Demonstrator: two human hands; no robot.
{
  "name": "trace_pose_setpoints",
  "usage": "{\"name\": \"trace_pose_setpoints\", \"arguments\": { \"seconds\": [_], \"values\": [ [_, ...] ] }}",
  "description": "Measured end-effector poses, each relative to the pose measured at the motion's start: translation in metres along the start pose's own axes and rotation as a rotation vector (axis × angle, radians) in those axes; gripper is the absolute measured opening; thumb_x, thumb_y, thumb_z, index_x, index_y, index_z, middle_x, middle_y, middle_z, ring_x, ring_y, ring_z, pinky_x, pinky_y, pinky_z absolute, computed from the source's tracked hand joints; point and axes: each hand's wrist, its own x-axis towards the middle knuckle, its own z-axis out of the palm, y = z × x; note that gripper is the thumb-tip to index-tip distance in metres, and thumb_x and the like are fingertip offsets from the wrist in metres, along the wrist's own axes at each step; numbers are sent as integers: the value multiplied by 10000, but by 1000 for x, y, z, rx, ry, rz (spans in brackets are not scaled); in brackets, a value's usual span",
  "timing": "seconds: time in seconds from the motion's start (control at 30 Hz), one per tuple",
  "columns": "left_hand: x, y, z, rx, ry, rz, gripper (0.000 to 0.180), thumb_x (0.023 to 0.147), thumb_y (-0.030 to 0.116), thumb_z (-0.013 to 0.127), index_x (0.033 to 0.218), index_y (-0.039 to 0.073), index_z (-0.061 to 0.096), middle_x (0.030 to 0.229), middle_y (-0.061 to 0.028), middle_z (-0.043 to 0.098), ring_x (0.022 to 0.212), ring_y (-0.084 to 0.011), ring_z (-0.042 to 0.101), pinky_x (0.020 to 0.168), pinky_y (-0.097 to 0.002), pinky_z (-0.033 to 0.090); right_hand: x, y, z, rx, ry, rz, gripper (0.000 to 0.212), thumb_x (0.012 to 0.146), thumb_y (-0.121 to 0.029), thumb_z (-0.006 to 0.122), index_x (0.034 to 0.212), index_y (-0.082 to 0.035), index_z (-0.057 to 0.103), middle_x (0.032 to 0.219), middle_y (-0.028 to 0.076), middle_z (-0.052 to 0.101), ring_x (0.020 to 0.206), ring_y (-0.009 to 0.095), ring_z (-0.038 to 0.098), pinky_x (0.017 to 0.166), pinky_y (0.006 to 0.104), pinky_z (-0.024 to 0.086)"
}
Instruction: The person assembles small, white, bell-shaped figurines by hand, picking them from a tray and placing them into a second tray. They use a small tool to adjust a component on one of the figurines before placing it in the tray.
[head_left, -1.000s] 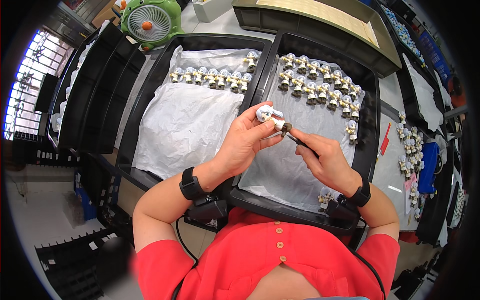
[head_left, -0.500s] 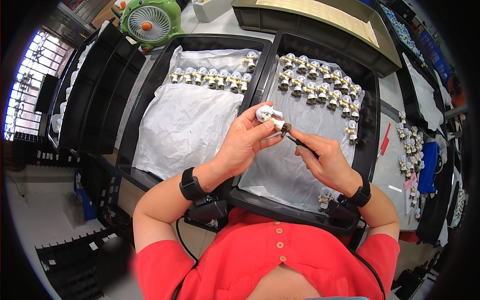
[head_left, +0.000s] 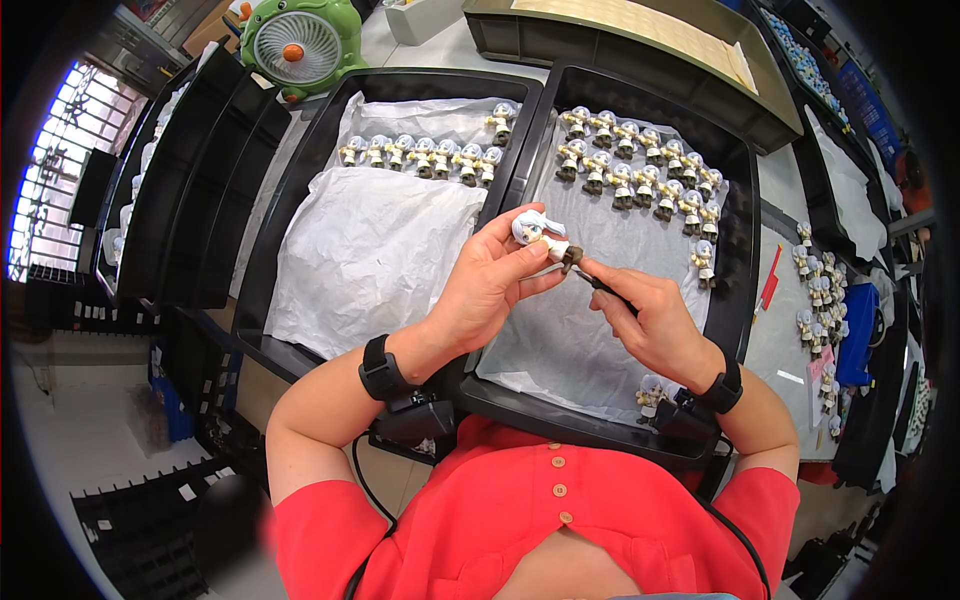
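Observation:
My left hand [head_left: 490,279] is closed on a small figurine [head_left: 545,240] with pale hair, a white outfit and dark brown boots, held tilted above the right tray. In my right hand [head_left: 652,318] is a slim dark-handled tool [head_left: 612,295], its tip at the figurine's boots. The tip is too small to make out. Under both hands lies the right black tray [head_left: 742,190], lined with white paper, with several like figurines [head_left: 622,186] standing along its far and right sides. One more figurine [head_left: 652,393] lies at the tray's near right corner, beside my right wrist.
A second black tray [head_left: 262,262] on the left bears a row of figurines [head_left: 421,155]. Behind stand a green fan [head_left: 298,48] and a large grey-green bin [head_left: 620,55]. To the right are a red tool [head_left: 769,285], more figurines [head_left: 822,290] and a blue container [head_left: 858,335].

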Motion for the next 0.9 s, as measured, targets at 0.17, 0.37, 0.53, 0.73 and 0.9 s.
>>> {"name": "trace_pose_setpoints", "arguments": {
  "seconds": [0.17, 0.37, 0.53, 0.73, 0.9],
  "values": [
    [0, 0, 0, -2, -5, 0, 492, 919, 108, 553, 1360, 35, 347, 1193, -116, 554, 1106, -200, 567, 913, -348, 506, 0, -2, 0, 7, -5, 6, 388, 829, -3, 582, 1216, -12, 554, 815, 175, 631, 685, 289, 628, 625, 340, 491],
    [0, -1, 0, 0, 2, 4, 486, 916, 99, 555, 1355, 35, 355, 1180, -109, 561, 1100, -197, 570, 909, -348, 508, 0, 0, 0, 4, 5, -4, 385, 828, -4, 584, 1212, -10, 557, 821, 177, 630, 690, 289, 630, 629, 337, 493],
    [0, 1, 1, -1, 3, 2, 486, 915, 95, 556, 1354, 35, 356, 1177, -107, 563, 1099, -199, 571, 908, -351, 507, 0, 0, 1, 6, 5, -5, 386, 827, -4, 586, 1212, -10, 557, 813, 176, 627, 682, 288, 627, 624, 337, 491],
    [0, -1, 0, -3, 6, 3, 488, 916, 98, 555, 1356, 36, 353, 1180, -110, 562, 1104, -202, 568, 910, -355, 506, 0, -1, 0, 6, 3, -8, 392, 829, -3, 581, 1220, -14, 552, 804, 174, 622, 672, 287, 621, 615, 339, 488],
    [1, -1, 0, -2, 5, 3, 488, 916, 98, 555, 1356, 35, 353, 1180, -111, 562, 1104, -204, 569, 912, -357, 505, 0, -1, 0, 4, -5, 9, 389, 830, 0, 577, 1218, -12, 553, 808, 177, 623, 678, 290, 626, 619, 338, 490]
  ]
}}
